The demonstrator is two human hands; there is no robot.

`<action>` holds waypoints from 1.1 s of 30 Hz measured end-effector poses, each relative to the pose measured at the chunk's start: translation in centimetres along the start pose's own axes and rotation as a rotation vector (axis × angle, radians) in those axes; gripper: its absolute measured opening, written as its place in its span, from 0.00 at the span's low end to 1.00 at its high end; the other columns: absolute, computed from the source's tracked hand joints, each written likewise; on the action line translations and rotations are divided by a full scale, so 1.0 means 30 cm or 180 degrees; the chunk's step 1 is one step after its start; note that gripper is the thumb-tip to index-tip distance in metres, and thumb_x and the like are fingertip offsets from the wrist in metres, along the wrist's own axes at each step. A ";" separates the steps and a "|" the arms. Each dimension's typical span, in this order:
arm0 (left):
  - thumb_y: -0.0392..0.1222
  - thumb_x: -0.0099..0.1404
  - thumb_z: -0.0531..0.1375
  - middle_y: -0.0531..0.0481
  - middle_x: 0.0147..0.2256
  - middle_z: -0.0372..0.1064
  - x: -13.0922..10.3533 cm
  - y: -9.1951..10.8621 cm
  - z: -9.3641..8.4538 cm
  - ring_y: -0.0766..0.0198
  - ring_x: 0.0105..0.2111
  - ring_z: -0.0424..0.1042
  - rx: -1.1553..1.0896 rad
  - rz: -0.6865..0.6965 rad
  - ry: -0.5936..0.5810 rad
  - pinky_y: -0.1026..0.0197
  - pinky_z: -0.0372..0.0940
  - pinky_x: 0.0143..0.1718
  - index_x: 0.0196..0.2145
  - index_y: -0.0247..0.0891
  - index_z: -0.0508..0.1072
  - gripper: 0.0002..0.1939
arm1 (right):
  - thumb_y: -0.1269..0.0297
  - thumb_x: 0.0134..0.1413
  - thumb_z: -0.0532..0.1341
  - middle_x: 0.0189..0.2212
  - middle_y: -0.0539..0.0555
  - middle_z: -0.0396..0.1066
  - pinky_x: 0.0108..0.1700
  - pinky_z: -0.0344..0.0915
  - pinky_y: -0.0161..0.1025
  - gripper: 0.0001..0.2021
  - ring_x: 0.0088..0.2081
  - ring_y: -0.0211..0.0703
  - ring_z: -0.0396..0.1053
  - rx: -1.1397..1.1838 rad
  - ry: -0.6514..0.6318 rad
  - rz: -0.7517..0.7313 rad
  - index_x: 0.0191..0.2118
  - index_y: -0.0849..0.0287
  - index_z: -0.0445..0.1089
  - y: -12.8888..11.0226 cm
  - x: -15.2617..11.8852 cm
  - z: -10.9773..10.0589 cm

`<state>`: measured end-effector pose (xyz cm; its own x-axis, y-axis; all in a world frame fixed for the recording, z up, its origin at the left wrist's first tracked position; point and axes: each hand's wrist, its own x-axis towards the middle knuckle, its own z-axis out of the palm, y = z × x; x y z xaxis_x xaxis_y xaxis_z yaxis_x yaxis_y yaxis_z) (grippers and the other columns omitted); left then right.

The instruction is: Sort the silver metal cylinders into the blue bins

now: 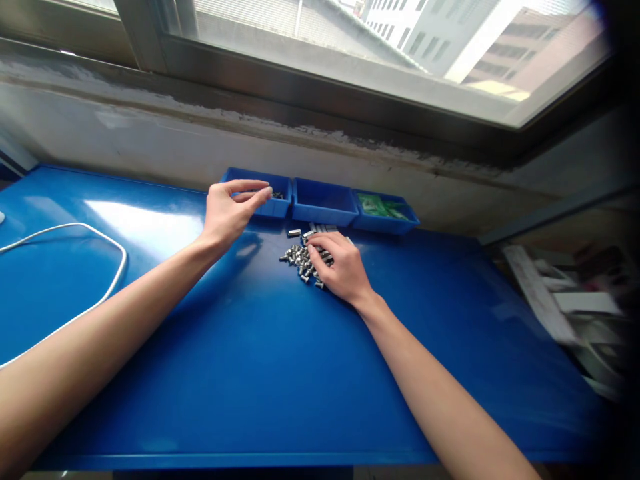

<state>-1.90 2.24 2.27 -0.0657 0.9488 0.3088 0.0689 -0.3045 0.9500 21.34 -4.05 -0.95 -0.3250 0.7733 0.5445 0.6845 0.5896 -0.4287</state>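
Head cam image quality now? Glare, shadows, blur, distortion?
Head view: window backlight near washed out in places; white glare on the table, left side; soft shadow below the left hand; clutter at far right smeared and stretched, right edge falling to black; metal parts readable, finest detail lost.

Worktop: blue, glossy. On it: three blue bins, loose metal fasteners, white cable.
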 end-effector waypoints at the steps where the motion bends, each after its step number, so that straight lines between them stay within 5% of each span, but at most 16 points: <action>1: 0.55 0.57 0.70 0.41 0.39 0.81 0.005 -0.007 -0.005 0.51 0.43 0.80 0.0057 0.0020 0.0133 0.54 0.73 0.48 0.44 0.33 0.81 0.24 | 0.68 0.64 0.59 0.42 0.56 0.78 0.51 0.70 0.47 0.05 0.46 0.49 0.74 0.0007 0.0001 0.0000 0.39 0.56 0.74 -0.001 0.000 -0.001; 7: 0.47 0.63 0.65 0.42 0.45 0.79 0.000 -0.018 0.003 0.53 0.46 0.80 0.0240 0.0262 0.0136 0.55 0.73 0.50 0.49 0.34 0.79 0.19 | 0.68 0.64 0.59 0.42 0.56 0.78 0.51 0.70 0.48 0.05 0.45 0.49 0.74 0.0008 0.0003 0.0011 0.38 0.56 0.73 -0.006 0.002 -0.006; 11: 0.43 0.64 0.63 0.44 0.40 0.80 -0.016 -0.011 0.021 0.58 0.36 0.81 0.0526 0.0501 -0.0310 0.60 0.75 0.40 0.45 0.33 0.79 0.15 | 0.69 0.64 0.59 0.43 0.56 0.78 0.53 0.69 0.47 0.05 0.46 0.49 0.74 0.0020 -0.0030 0.0013 0.40 0.57 0.73 -0.005 0.002 -0.006; 16: 0.40 0.64 0.61 0.44 0.39 0.80 -0.022 -0.037 0.020 0.60 0.36 0.79 0.1314 0.1071 -0.0936 0.61 0.73 0.40 0.42 0.34 0.81 0.12 | 0.68 0.64 0.59 0.43 0.56 0.78 0.53 0.68 0.47 0.06 0.46 0.48 0.74 0.0019 -0.0073 0.0060 0.41 0.56 0.74 -0.006 0.001 -0.008; 22: 0.40 0.69 0.58 0.42 0.51 0.75 -0.041 -0.080 0.017 0.55 0.51 0.75 0.1936 0.1698 -0.1957 0.55 0.68 0.55 0.53 0.38 0.77 0.17 | 0.68 0.63 0.59 0.42 0.56 0.78 0.52 0.69 0.46 0.07 0.46 0.49 0.74 -0.0019 0.0110 0.0160 0.43 0.57 0.74 -0.019 0.003 -0.015; 29: 0.40 0.71 0.56 0.41 0.47 0.74 -0.055 -0.096 0.026 0.56 0.46 0.74 0.2175 0.1953 -0.2055 0.55 0.70 0.50 0.51 0.37 0.78 0.16 | 0.70 0.60 0.58 0.40 0.56 0.78 0.49 0.70 0.46 0.08 0.43 0.50 0.75 -0.0254 0.0954 0.0815 0.41 0.57 0.75 -0.009 0.003 -0.020; 33: 0.40 0.73 0.54 0.42 0.50 0.75 -0.062 -0.092 0.036 0.55 0.49 0.74 0.2079 0.1807 -0.2122 0.55 0.69 0.52 0.54 0.37 0.77 0.17 | 0.72 0.58 0.58 0.38 0.55 0.78 0.47 0.70 0.46 0.09 0.41 0.49 0.74 -0.0237 0.0920 0.0865 0.39 0.57 0.75 -0.004 0.002 -0.019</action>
<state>-0.91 1.42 -0.98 0.6815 0.5987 0.4209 0.4467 -0.7958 0.4088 21.60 -4.21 -0.44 0.0641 0.7949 0.6033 0.7691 0.3460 -0.5375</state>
